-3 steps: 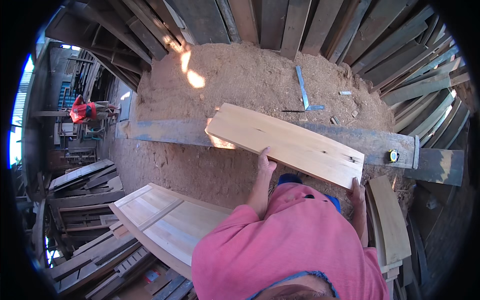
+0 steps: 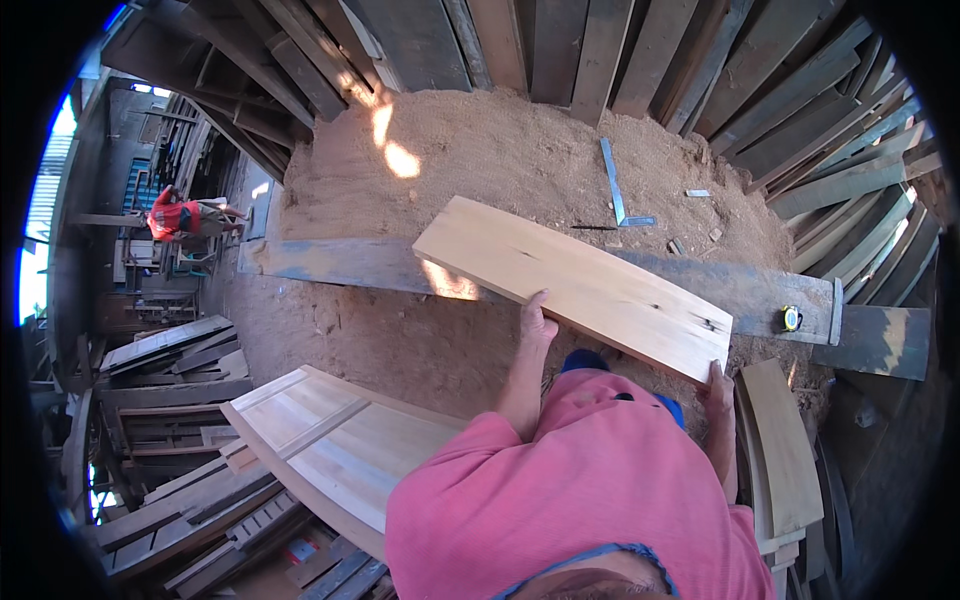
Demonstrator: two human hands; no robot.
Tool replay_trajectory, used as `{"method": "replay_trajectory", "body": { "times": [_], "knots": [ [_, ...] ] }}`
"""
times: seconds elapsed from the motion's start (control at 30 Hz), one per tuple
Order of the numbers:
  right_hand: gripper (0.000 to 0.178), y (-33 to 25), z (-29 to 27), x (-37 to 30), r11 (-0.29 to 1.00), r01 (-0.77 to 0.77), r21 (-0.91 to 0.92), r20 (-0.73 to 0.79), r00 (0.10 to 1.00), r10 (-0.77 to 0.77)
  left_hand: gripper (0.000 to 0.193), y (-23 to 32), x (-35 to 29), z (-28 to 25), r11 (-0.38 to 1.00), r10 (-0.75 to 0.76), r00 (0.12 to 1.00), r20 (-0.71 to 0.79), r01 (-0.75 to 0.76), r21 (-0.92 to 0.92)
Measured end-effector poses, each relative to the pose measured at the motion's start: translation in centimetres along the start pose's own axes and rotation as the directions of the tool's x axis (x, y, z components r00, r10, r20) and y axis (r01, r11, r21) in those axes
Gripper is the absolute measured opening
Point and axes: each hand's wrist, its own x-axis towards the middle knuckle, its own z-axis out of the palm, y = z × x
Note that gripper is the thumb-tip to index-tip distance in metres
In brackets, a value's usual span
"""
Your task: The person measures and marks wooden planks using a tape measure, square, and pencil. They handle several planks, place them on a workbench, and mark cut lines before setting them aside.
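A pale wooden board (image 2: 570, 275) with a few dark knots is held in front of me, slanting down from left to right. My left hand (image 2: 537, 318) is closed on its near edge, thumb on top and the other fingers hidden beneath. At the right end my right hand (image 2: 718, 387) grips the corner, its thumb at the edge. Below the raised board runs a long, worn grey bench plank (image 2: 330, 262), partly covered by it. A yellow tape measure (image 2: 791, 318) rests on the plank's right end.
Sawdust (image 2: 480, 135) spreads beyond the plank, with a try square (image 2: 615, 190) lying on it. A panelled wooden door (image 2: 350, 430) is at my left, stacked boards (image 2: 785, 450) at my right. Planks (image 2: 610, 55) lean along the far side. A person in red (image 2: 175, 218) is at far left.
The board's left end has risen slightly in the view. The whole scene has shifted a little right and down. Both hands keep their hold.
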Motion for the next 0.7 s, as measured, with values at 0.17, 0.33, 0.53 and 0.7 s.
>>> {"method": "replay_trajectory", "body": {
  "times": [0.17,0.33,0.53,0.7],
  "knots": [
    [0.043,1.1,-0.7,5.0,0.399,0.839,-0.369,0.322,0.518,-0.792,0.068,4.0,-3.1,7.1,0.973,0.199,0.952,0.233,-0.220,0.066],
    [0.051,-5.3,6.4,6.0,0.992,0.124,-0.036,0.210,0.971,-0.114,0.066,9.9,-4.9,15.9,0.946,0.308,0.840,0.446,-0.321,-0.048],
    [0.057,-15.8,12.3,1.2,0.752,0.593,-0.289,0.172,0.804,-0.569,0.067,12.9,-8.1,21.8,0.918,0.296,0.613,0.733,-0.395,-0.040],
    [0.066,-25.5,12.4,-11.3,0.543,0.801,-0.253,0.210,0.593,-0.777,0.062,10.6,-10.0,22.3,0.893,0.091,0.597,0.797,-0.402,0.200]
  ]
}}
